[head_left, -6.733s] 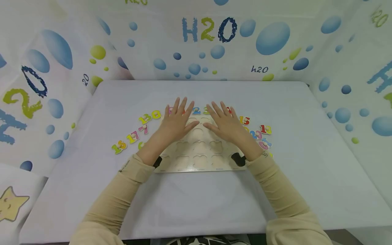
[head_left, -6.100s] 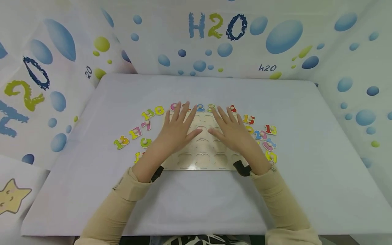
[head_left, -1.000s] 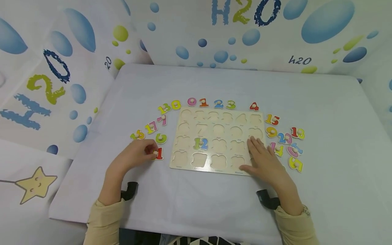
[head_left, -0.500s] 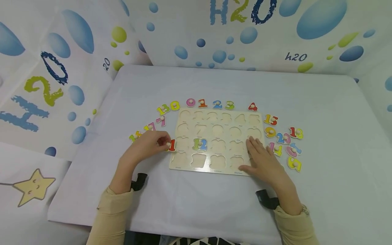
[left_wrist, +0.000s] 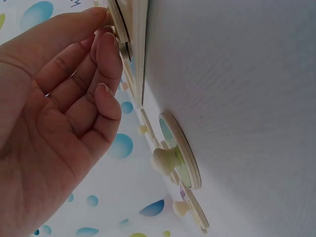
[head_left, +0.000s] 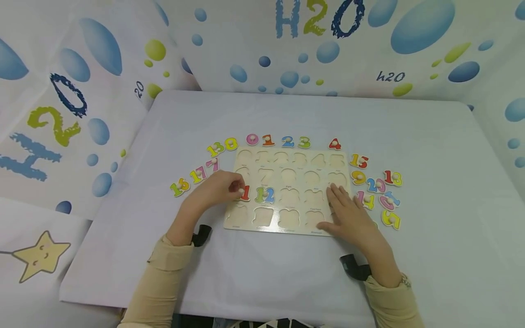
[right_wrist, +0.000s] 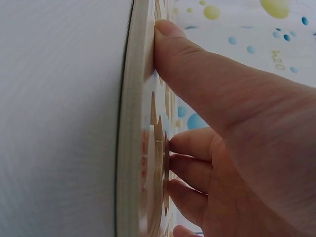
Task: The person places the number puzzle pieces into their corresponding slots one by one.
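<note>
Red-digit wooden number piece (head_left: 245, 193): likely light, stiff.
Left hand (head_left: 219, 187) pinches its pale knob (left_wrist: 109, 19), the best hold; right hand (head_left: 348, 219) rests spread on the pale wooden board (head_left: 301, 193).

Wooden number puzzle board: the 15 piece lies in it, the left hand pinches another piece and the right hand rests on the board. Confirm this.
Wrong piece: the head view shows the 12 piece in the wooden number puzzle board; the 15 piece lies on the table beyond its right edge. The rest stands.
</note>
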{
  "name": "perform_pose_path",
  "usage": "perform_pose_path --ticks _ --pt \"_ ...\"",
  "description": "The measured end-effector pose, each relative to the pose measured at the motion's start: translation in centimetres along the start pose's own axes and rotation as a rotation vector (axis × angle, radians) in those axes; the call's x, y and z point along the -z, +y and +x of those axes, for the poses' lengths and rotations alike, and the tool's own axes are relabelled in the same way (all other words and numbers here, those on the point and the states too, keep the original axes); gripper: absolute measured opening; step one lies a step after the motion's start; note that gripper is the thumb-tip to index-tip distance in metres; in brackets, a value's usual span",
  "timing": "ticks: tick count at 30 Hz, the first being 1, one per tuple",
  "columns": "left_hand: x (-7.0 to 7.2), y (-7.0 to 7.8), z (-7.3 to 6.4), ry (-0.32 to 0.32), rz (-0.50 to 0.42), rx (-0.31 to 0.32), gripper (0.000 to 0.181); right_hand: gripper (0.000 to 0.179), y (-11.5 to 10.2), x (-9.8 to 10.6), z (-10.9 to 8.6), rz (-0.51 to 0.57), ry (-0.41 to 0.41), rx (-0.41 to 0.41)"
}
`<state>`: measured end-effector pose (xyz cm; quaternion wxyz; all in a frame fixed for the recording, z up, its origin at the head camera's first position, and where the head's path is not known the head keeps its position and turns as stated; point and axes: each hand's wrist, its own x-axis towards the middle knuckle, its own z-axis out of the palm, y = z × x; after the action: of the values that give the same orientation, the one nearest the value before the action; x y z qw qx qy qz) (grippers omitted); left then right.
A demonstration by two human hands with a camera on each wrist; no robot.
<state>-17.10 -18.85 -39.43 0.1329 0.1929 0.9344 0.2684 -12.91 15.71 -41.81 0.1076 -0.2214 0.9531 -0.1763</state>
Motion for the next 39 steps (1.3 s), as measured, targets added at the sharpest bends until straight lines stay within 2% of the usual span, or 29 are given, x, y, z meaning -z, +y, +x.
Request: perform_pose_path --ticks 17,23,26,29,33,36,39 --pt "-0.1 0.2 -0.2 -0.035 -0.01 0.025 0.005 0.092 -0.2 0.2 -0.1 -0.007 -0.003 -0.006" --pt "-0.4 0.6 -0.1 -0.08 -0.014 0.092 0.006 0.092 -0.2 0.2 -0.1 0.001 -0.002 -0.007" --pt "-0.4 0.8 -0.4 -0.081 -0.023 0.105 0.01 0.092 -0.2 0.1 -0.2 0.004 -0.007 -0.005" --pt "0.1 0.6 -1.2 -0.053 -0.048 0.088 0.023 0.092 -0.2 0.1 -0.2 0.006 -0.012 -0.006" --pt "1.7 -0.4 -3.0 0.038 -0.065 0.09 0.034 0.092 -0.2 0.1 -0.3 0.015 -0.011 -0.005" --pt "3.0 -2.0 -4.6 0.116 -0.047 0.128 0.036 0.092 -0.2 0.2 -0.2 0.016 -0.008 -0.003" --pt "4.0 -3.8 -6.3 0.16 -0.033 0.196 0.039 0.093 -0.3 0.3 -0.2 0.018 -0.009 -0.003"
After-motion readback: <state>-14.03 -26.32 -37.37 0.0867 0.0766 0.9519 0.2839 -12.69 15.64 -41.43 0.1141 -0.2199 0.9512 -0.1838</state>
